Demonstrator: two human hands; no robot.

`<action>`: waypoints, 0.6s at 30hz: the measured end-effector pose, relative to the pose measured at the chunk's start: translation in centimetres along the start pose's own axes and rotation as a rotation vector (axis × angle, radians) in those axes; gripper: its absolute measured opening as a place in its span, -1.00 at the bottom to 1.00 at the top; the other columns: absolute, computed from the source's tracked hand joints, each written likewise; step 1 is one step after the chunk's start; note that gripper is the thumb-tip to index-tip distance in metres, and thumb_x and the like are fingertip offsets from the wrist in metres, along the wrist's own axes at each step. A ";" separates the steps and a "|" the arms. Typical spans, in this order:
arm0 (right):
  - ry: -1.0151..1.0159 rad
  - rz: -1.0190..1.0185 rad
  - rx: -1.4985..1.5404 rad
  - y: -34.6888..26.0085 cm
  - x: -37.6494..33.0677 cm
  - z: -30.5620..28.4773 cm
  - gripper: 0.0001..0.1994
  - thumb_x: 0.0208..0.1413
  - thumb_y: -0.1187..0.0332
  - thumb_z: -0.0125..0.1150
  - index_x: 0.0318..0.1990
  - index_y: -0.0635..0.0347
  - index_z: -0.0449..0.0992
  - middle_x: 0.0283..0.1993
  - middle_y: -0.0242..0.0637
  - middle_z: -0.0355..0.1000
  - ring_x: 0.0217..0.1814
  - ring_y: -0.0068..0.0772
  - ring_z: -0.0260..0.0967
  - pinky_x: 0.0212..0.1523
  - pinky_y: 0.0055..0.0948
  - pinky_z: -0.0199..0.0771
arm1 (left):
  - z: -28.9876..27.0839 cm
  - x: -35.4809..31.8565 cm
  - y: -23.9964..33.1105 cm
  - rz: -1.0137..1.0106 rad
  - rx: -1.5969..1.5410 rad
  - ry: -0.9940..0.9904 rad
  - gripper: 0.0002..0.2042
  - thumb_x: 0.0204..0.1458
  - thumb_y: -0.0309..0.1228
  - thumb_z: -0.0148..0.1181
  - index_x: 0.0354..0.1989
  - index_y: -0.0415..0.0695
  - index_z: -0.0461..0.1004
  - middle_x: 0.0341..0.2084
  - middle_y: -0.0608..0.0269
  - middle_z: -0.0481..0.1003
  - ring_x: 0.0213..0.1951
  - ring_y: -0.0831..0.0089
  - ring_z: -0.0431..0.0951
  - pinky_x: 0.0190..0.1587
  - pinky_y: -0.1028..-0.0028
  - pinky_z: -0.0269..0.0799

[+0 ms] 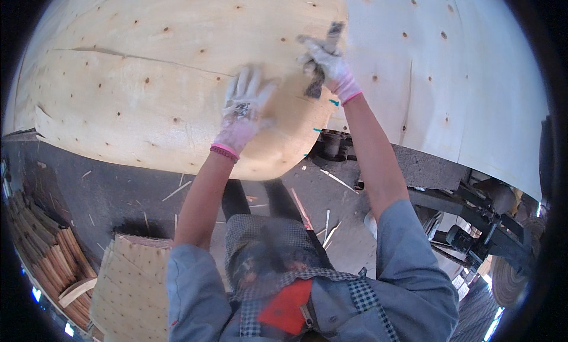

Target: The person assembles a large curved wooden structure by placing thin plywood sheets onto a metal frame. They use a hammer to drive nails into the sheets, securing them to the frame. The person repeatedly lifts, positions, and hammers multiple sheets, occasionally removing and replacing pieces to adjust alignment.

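A large sheet of pale wood veneer (pixel 171 87), dotted with knots and split by a long crack, spreads before me. My left hand (pixel 242 105), in a white glove with a pink cuff, lies over the sheet near its front edge, fingers spread and slightly blurred. Near the sheet's right edge, my right hand (pixel 326 64), gloved the same way, grips a dark flat bar-shaped tool (pixel 316 83). Motion blurs that tool, so its exact kind is unclear. Small teal marks (pixel 334 102) show along the edge below my right hand.
A second, whiter veneer surface (pixel 438 76) extends to the right. Dark machinery (pixel 467 235) stands below it at the right. Wood slivers (pixel 337 179) litter the floor. At the lower left are stacked veneer strips (pixel 59 241) and a knotted veneer pile (pixel 133 283).
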State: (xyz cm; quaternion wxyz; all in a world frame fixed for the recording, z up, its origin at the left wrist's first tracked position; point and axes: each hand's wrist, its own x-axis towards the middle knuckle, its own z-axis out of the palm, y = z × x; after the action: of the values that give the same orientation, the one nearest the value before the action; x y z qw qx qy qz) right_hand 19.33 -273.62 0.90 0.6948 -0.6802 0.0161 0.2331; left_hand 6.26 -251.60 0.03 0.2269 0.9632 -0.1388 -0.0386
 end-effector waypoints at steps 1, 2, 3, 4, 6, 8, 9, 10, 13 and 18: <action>-0.044 0.053 0.010 0.5 0.1 0.4 -0.63 0.36 0.16 0.12 0.18 0.15 0.53 -0.35 -0.37 0.53 -0.52 -0.62 0.35 -0.50 -0.58 0.40 | 0.2 0.0 -0.1 -0.005 -0.003 -0.001 -0.12 -0.24 -0.07 0.52 0.38 0.18 0.29 0.46 -0.04 0.07 0.48 -0.08 -0.01 0.48 0.03 -0.06; -0.087 0.105 0.020 1.0 0.3 0.8 -0.63 0.36 0.16 0.12 0.18 0.15 0.53 -0.34 -0.38 0.53 -0.52 -0.63 0.35 -0.51 -0.58 0.40 | 0.4 -0.1 -0.2 -0.010 -0.006 -0.002 -0.12 -0.24 -0.07 0.52 0.37 0.17 0.30 0.45 -0.04 0.08 0.48 -0.07 -0.01 0.48 0.03 -0.07; -0.129 0.155 0.030 1.1 0.4 1.2 -0.63 0.36 0.16 0.12 0.19 0.15 0.53 -0.33 -0.38 0.53 -0.52 -0.64 0.34 -0.51 -0.57 0.40 | 0.5 -0.1 -0.2 -0.015 -0.004 0.013 -0.13 -0.25 -0.07 0.53 0.36 0.16 0.31 0.44 -0.04 0.10 0.47 -0.07 0.00 0.48 0.02 -0.07; -0.167 0.248 -0.062 1.1 0.3 1.1 -0.62 0.36 0.14 0.13 0.18 0.15 0.53 -0.31 -0.38 0.53 -0.52 -0.66 0.34 -0.51 -0.58 0.40 | 0.6 -0.1 -0.1 -0.020 -0.002 0.028 -0.14 -0.26 -0.06 0.53 0.34 0.15 0.33 0.43 -0.03 0.12 0.47 -0.07 0.01 0.48 0.02 -0.07; -0.205 0.329 0.186 0.9 0.0 1.2 -0.62 0.36 0.14 0.14 0.19 0.15 0.53 -0.31 -0.37 0.53 -0.52 -0.67 0.33 -0.50 -0.59 0.40 | 0.8 -0.2 -0.3 -0.017 0.011 0.066 -0.17 -0.28 -0.06 0.54 0.29 0.11 0.38 0.40 -0.03 0.17 0.45 -0.06 0.05 0.47 0.02 -0.06; -0.237 0.355 0.276 0.4 -0.6 1.4 -0.60 0.35 0.14 0.15 0.20 0.15 0.51 -0.28 -0.35 0.55 -0.49 -0.66 0.37 -0.48 -0.60 0.41 | 1.1 -0.3 -0.7 -0.003 0.032 0.114 -0.23 -0.29 -0.06 0.55 0.21 0.05 0.44 0.36 -0.02 0.24 0.43 -0.05 0.10 0.46 0.01 -0.04; -0.247 0.342 0.240 -0.5 -1.4 1.7 -0.60 0.34 0.15 0.16 0.22 0.15 0.49 -0.25 -0.33 0.56 -0.46 -0.64 0.41 -0.47 -0.61 0.41 | 0.9 -0.1 -0.6 -0.001 0.032 0.102 -0.29 -0.28 -0.10 0.54 0.14 0.03 0.47 0.33 0.01 0.28 0.41 -0.02 0.14 0.45 0.02 -0.03; -0.261 0.329 0.209 -1.0 -2.1 2.2 -0.59 0.33 0.16 0.17 0.24 0.15 0.48 -0.23 -0.31 0.58 -0.44 -0.62 0.45 -0.47 -0.61 0.42 | 0.6 -0.1 -0.6 -0.004 0.038 0.088 -0.36 -0.27 -0.15 0.53 0.08 0.00 0.50 0.29 0.04 0.32 0.39 0.01 0.18 0.45 0.04 -0.01; -0.051 0.248 0.074 -2.1 -3.8 1.9 -0.54 0.32 0.17 0.20 0.29 0.16 0.41 -0.10 -0.26 0.60 -0.31 -0.54 0.56 -0.41 -0.60 0.46 | 0.3 -0.9 -0.2 0.022 0.078 0.093 -0.54 -0.25 -0.29 0.45 -0.08 -0.03 0.54 0.20 0.14 0.42 0.31 0.11 0.30 0.42 0.08 0.05; 0.197 0.223 0.008 -6.0 -8.2 0.0 -0.49 0.27 0.30 0.19 0.35 0.21 0.33 0.18 -0.17 0.52 -0.12 -0.46 0.59 -0.25 -0.57 0.54 | -0.2 -2.7 0.5 0.070 -0.058 0.391 -0.63 -0.25 -0.42 0.34 -0.15 -0.02 0.54 0.12 0.25 0.50 0.19 0.24 0.43 0.31 0.13 0.25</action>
State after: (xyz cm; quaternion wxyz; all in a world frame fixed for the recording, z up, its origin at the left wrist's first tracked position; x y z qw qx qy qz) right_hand 14.09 -275.94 9.33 0.6626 -0.6908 0.1607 0.2407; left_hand 3.59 -251.22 0.46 0.2785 0.9400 -0.1243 0.1528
